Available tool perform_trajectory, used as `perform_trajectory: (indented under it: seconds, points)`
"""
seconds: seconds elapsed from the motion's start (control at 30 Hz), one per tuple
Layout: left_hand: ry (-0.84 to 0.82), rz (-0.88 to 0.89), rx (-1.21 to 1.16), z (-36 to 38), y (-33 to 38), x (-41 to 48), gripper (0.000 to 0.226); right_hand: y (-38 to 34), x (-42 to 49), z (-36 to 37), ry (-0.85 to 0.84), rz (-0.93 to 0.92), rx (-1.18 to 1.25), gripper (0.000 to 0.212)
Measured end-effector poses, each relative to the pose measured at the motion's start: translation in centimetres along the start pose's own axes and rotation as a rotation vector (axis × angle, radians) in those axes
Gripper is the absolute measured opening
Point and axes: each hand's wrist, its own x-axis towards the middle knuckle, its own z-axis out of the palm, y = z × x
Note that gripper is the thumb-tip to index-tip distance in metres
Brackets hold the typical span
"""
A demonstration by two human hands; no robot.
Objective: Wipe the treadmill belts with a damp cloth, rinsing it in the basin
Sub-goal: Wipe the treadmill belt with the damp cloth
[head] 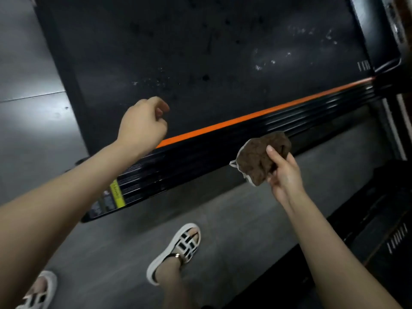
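Note:
A black treadmill belt (200, 52) fills the upper part of the head view, with pale smudges and dark spots on it. An orange stripe runs along its near side rail (223, 139). My right hand (284, 172) holds a crumpled brown cloth (260, 159) with a white edge, in the air just in front of the rail. My left hand (145, 126) hovers over the near edge of the belt, its fingers loosely curled with nothing in them. No basin is in view.
Grey floor (223, 219) lies between the treadmill and my sandalled feet (178, 250). Part of a second black treadmill (379, 230) stands at the lower right. A warning label (116, 195) sits on the rail's near end.

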Motion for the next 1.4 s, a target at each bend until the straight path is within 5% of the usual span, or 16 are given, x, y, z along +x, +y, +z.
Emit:
perform_trajectory:
  seconds: [0.5,0.87,1.03,1.17,1.4]
  points:
    - [0.045,0.07,0.132,22.2,13.6,23.5,0.038,-13.5,34.4,-3.3,0.017,-0.301,-0.146,0.032]
    - [-0.016,0.274,0.353,37.7,19.5,34.7,0.035,-16.3,53.4,-6.1,0.359,-0.822,-0.994,0.04]
    - [0.056,0.297,0.481,44.7,23.7,39.6,0.041,-16.6,61.4,-9.2,-0.009,-1.022,-1.384,0.056]
    - [0.137,0.144,0.544,49.4,25.3,42.6,0.052,-16.5,65.3,-10.2,-0.352,-1.112,-1.4,0.072]
    - [0.258,0.113,0.692,52.1,24.2,43.1,0.052,-17.8,70.0,-10.1,-0.664,-1.361,-1.356,0.05]
